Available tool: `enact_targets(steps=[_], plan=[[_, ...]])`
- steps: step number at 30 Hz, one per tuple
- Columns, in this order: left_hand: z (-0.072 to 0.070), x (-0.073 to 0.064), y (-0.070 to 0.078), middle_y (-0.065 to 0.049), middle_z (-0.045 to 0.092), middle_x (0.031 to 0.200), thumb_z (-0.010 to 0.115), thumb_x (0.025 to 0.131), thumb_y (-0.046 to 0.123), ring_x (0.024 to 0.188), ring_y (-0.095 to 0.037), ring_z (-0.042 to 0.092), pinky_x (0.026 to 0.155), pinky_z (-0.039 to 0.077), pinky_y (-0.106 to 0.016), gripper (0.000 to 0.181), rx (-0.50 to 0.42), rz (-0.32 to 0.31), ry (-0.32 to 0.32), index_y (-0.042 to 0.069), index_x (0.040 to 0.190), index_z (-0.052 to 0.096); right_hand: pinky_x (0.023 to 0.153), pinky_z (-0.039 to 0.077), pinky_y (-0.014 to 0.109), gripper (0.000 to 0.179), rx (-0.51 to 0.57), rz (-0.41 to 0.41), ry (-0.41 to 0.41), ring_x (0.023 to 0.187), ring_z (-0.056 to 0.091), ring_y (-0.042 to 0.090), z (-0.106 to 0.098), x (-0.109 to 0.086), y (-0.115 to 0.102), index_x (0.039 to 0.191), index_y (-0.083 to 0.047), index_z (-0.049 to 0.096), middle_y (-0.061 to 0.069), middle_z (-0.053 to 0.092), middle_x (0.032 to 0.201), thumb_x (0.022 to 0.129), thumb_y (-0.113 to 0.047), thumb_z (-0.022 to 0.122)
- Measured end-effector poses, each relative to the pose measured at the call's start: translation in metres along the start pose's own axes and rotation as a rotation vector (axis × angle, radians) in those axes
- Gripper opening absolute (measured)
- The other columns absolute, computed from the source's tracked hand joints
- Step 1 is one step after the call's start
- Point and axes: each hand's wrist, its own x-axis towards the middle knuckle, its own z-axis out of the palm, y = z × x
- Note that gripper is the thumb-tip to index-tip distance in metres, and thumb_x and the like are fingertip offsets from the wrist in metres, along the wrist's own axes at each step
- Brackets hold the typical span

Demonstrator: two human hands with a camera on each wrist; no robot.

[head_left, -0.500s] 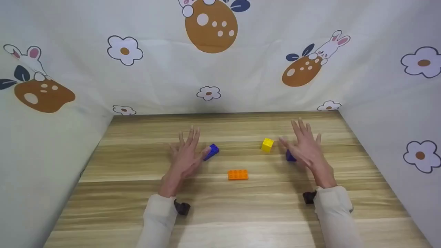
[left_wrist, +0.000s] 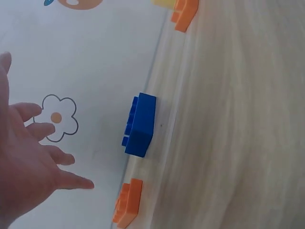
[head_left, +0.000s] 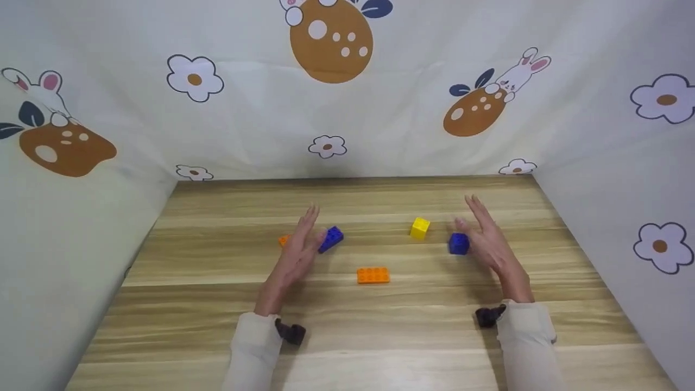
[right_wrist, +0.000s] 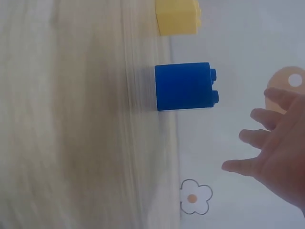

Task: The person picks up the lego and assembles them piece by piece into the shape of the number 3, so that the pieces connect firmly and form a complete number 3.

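My left hand [head_left: 296,250] is held above the table with its fingers straight and nothing in it. A long blue toy brick [head_left: 332,239] lies just right of its thumb, and an orange brick [head_left: 284,240] is partly hidden behind the hand. In the left wrist view the blue brick [left_wrist: 141,125] sits apart from the fingers. My right hand [head_left: 491,244], also empty with fingers extended, hovers beside a square blue brick [head_left: 459,244]. The right wrist view shows that blue brick [right_wrist: 185,86] standing on the table, studs up, apart from the fingertips.
A yellow brick [head_left: 419,228] stands left of the square blue one. Nearer the front, in the middle, lies a flat orange brick [head_left: 373,275]. Patterned cloth [head_left: 260,119] walls the wooden table [head_left: 380,336] at the back and both sides.
Both hands have turned to a more edge-on pose, fingers closer together. The orange brick behind the left hand and more of the square blue brick have come into view. The bricks stay put.
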Motion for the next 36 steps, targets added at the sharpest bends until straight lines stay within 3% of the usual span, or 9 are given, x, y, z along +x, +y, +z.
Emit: enact_targets(steps=[6, 11, 16, 21, 24, 27, 32, 36], plan=[[0.01, 0.002, 0.002, -0.011, 0.05, 0.151, 0.043, 0.105, 0.048, 0.144, -0.031, 0.043, 0.12, 0.033, -0.055, 0.055, -0.254, -0.029, 0.002, 0.019, 0.152, 0.044, 0.123, 0.01, 0.066, 0.066, 0.165, 0.02, -0.017, 0.156, 0.01, 0.04, -0.002, -0.003, 0.01, 0.161, -0.019, 0.023, 0.012, 0.013, 0.17, 0.105, -0.048, 0.041], [0.021, 0.004, 0.002, -0.022, 0.053, 0.146, 0.049, 0.106, 0.037, 0.136, -0.038, 0.05, 0.112, 0.044, -0.053, 0.051, -0.431, -0.079, -0.076, 0.008, 0.147, 0.048, 0.122, 0.022, 0.061, 0.06, 0.378, -0.001, -0.069, 0.153, 0.022, 0.041, -0.003, -0.002, 0.019, 0.158, -0.009, 0.027, 0.018, 0.02, 0.167, 0.108, -0.041, 0.034], [0.028, 0.003, -0.001, -0.02, 0.055, 0.143, 0.057, 0.102, 0.037, 0.131, -0.033, 0.056, 0.105, 0.052, -0.046, 0.055, -0.371, -0.111, -0.179, 0.005, 0.146, 0.049, 0.122, 0.023, 0.059, 0.064, 0.439, 0.013, -0.149, 0.152, 0.023, 0.041, -0.003, -0.001, 0.024, 0.157, -0.003, 0.025, 0.021, 0.023, 0.165, 0.109, -0.044, 0.031], [0.035, 0.003, -0.005, -0.021, 0.057, 0.139, 0.065, 0.098, 0.027, 0.122, -0.031, 0.062, 0.097, 0.057, -0.041, 0.055, -0.328, -0.123, -0.296, 0.002, 0.144, 0.049, 0.125, 0.02, 0.054, 0.069, 0.416, 0.082, -0.205, 0.152, 0.025, 0.039, -0.003, -0.001, 0.027, 0.158, -0.002, 0.024, 0.023, 0.025, 0.164, 0.106, -0.043, 0.046], [0.038, 0.003, -0.005, -0.019, 0.057, 0.14, 0.069, 0.096, 0.022, 0.122, -0.029, 0.062, 0.094, 0.058, -0.039, 0.053, -0.309, -0.156, -0.327, 0.004, 0.142, 0.052, 0.124, 0.023, 0.051, 0.076, 0.375, 0.136, -0.233, 0.15, 0.03, 0.037, -0.003, -0.001, 0.029, 0.158, -0.006, 0.026, 0.02, 0.027, 0.164, 0.1, -0.043, 0.059], [0.04, 0.001, -0.006, -0.017, 0.058, 0.14, 0.071, 0.094, 0.021, 0.125, -0.03, 0.06, 0.096, 0.057, -0.039, 0.051, -0.272, -0.177, -0.354, 0.007, 0.14, 0.055, 0.119, 0.034, 0.045, 0.082, 0.337, 0.157, -0.267, 0.147, 0.034, 0.038, -0.003, -0.002, 0.031, 0.158, -0.008, 0.026, 0.018, 0.027, 0.164, 0.095, -0.041, 0.067], [0.042, 0.0, -0.007, -0.016, 0.061, 0.138, 0.075, 0.091, 0.022, 0.129, -0.032, 0.057, 0.107, 0.05, -0.044, 0.052, -0.185, -0.125, -0.39, 0.006, 0.138, 0.058, 0.103, 0.043, 0.022, 0.082, 0.305, 0.132, -0.277, 0.144, 0.038, 0.039, -0.003, -0.001, 0.036, 0.157, -0.008, 0.029, 0.019, 0.03, 0.163, 0.092, -0.032, 0.073], [0.047, -0.001, -0.007, -0.016, 0.062, 0.137, 0.077, 0.089, 0.019, 0.13, -0.031, 0.057, 0.112, 0.045, -0.047, 0.052, -0.156, -0.097, -0.396, 0.004, 0.136, 0.06, 0.104, 0.041, 0.023, 0.079, 0.242, 0.109, -0.268, 0.141, 0.042, 0.037, -0.002, -0.001, 0.037, 0.156, -0.01, 0.033, 0.018, 0.036, 0.16, 0.09, -0.028, 0.075]])
